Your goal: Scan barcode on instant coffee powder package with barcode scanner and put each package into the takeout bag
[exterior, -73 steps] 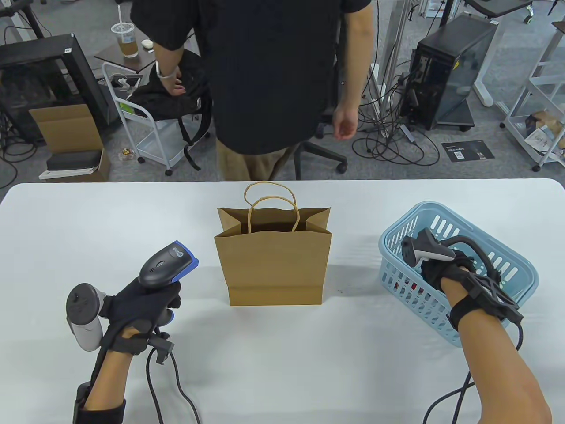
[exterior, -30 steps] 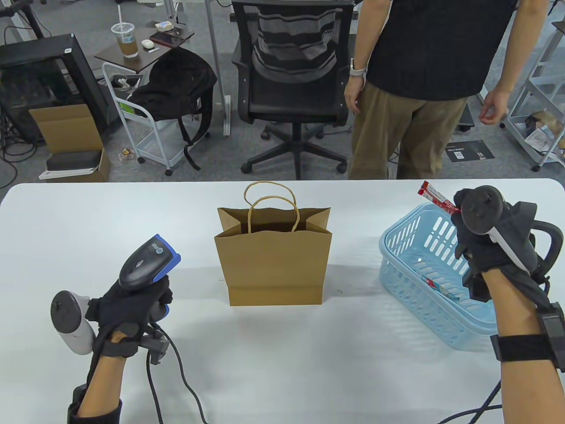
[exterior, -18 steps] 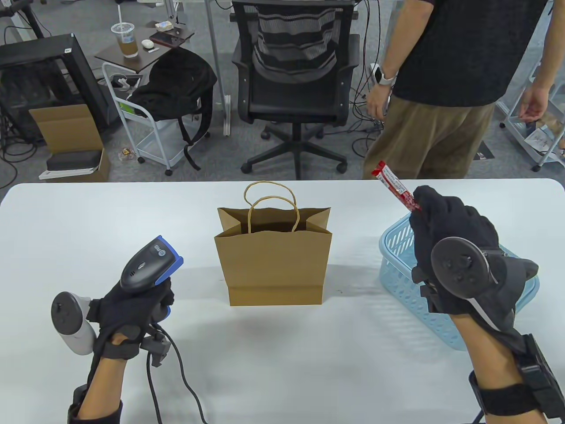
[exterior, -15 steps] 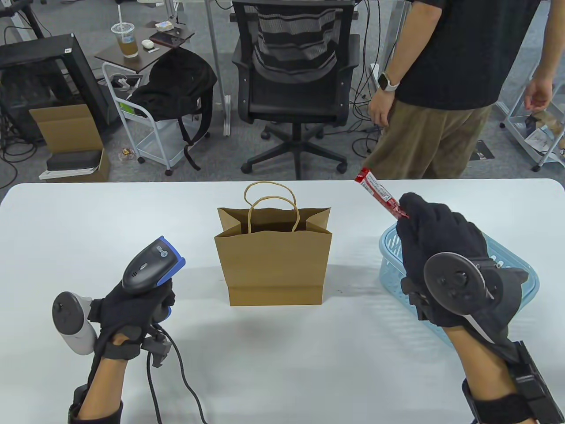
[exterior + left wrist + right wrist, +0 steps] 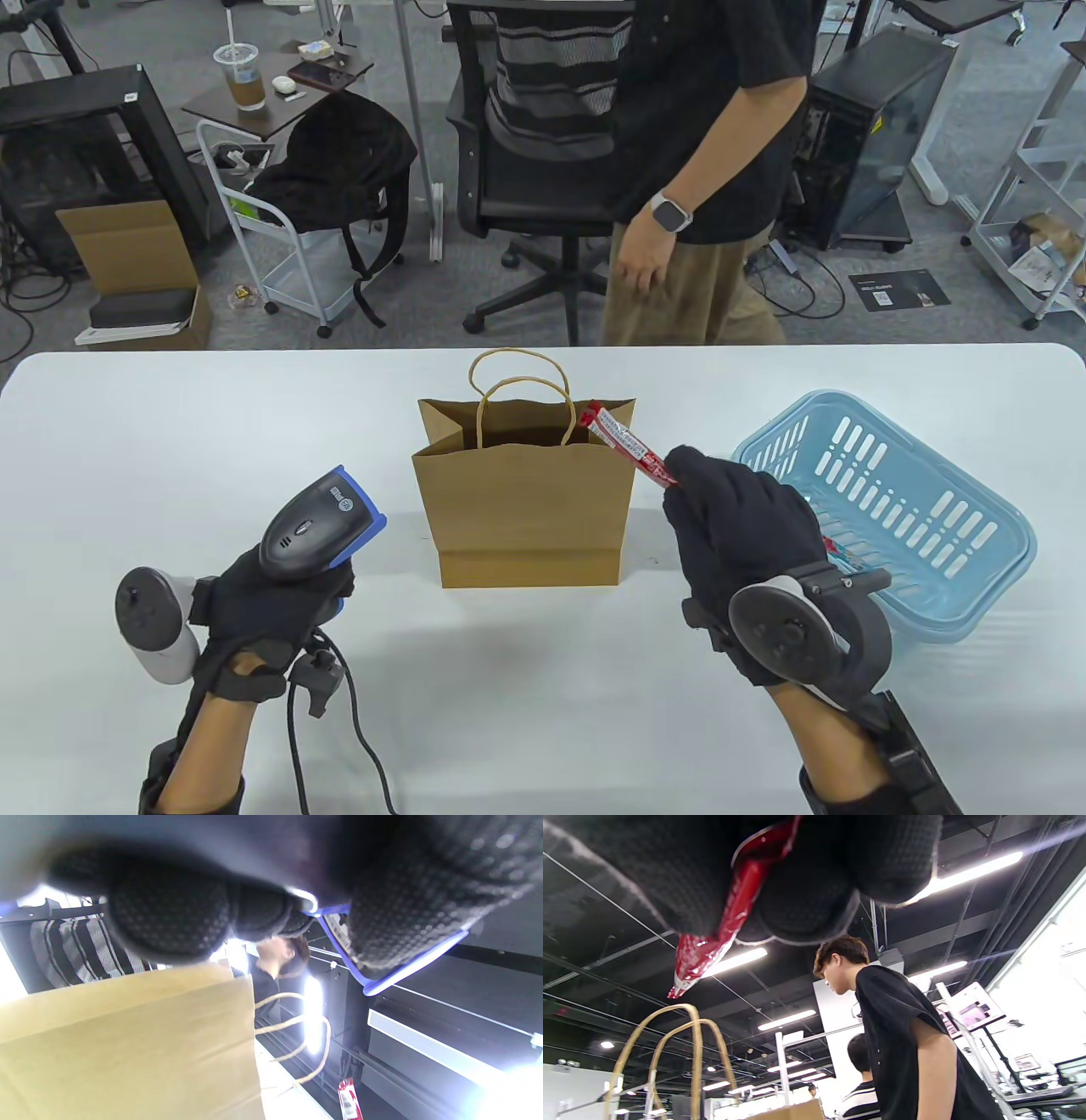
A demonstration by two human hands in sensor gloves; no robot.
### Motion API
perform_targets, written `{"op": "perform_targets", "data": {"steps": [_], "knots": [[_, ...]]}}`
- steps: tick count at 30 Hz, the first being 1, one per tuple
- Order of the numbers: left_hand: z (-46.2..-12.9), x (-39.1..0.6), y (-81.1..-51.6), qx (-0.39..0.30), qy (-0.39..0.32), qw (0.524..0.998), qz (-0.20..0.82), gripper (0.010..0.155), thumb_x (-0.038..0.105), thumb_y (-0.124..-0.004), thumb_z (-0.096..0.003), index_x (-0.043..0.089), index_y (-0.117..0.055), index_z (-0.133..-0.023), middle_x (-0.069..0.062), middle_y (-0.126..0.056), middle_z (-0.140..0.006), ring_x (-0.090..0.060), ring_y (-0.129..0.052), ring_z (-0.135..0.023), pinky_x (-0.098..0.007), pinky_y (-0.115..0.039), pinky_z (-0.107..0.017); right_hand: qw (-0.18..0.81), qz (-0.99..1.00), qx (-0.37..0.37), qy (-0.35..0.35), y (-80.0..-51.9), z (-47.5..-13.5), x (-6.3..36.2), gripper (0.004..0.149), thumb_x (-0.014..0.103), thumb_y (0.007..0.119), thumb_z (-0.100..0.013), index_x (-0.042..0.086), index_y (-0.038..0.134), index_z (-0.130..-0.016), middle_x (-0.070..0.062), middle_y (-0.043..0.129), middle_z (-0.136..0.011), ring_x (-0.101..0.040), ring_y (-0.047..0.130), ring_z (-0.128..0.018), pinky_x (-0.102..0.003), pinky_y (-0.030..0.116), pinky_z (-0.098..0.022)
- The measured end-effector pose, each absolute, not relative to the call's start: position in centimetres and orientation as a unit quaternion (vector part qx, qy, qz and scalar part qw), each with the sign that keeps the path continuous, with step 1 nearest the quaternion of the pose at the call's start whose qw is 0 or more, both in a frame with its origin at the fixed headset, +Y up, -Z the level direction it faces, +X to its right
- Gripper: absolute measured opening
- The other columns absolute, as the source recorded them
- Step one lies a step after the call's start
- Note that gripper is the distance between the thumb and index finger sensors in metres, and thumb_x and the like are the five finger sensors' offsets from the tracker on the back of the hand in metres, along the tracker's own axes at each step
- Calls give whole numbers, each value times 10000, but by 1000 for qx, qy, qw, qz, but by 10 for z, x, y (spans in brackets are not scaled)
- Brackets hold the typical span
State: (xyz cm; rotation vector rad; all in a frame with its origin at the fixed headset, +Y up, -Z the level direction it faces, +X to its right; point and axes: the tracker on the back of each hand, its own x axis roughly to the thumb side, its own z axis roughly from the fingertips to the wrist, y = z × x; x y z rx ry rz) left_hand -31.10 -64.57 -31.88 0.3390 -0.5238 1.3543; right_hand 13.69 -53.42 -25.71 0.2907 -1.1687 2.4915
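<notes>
Beside kraft paper bag (image 5: 526,509): right hand (image 5: 738,535) pinches glossy red stick packet (image 5: 626,446); left hand (image 5: 271,603) grips scanner (image 5: 318,522).

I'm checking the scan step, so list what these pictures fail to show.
- Barcode on the red coffee stick packet: print too small in the table view, blurred in the right wrist view.
- Inside of the brown paper takeout bag: hidden by its front wall.
- Trigger of the grey-and-blue barcode scanner: covered by the left hand.
- Second packet in the light blue plastic basket: partly behind the right hand.
</notes>
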Motion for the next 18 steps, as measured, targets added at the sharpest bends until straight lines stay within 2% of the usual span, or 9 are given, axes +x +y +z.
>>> {"op": "perform_targets", "data": {"steps": [7, 11, 18], "knots": [[-312, -289, -644, 147, -269, 754, 581, 509, 533, -912, -511, 228, -808, -905, 5, -952, -698, -229, -1057, -439, -451, -865, -404, 200, 861, 158, -439, -569, -249, 110, 469, 432, 914, -448, 402, 803, -902, 69, 998, -753, -120, 1013, -500, -352, 840, -473], [-312, -276, -651, 138, -278, 771, 556, 511, 536, -912, -509, 230, -808, -905, 5, -953, -698, -228, -1059, -440, -451, -866, -406, 257, 860, 160, -411, -598, -256, 105, 462, 431, 917, -447, 397, 811, -895, 66, 1006, -746, -127, 1017, -499, -359, 841, -473], [-307, -251, -661, 138, -301, 823, 462, 510, 535, -913, -509, 231, -807, -904, 6, -951, -699, -229, -1057, -445, -450, -864, -410, 276, 879, 166, -353, -640, -269, 104, 460, 443, 911, -443, 392, 819, -891, 64, 1021, -726, -123, 1029, -481, -357, 851, -459]]}}
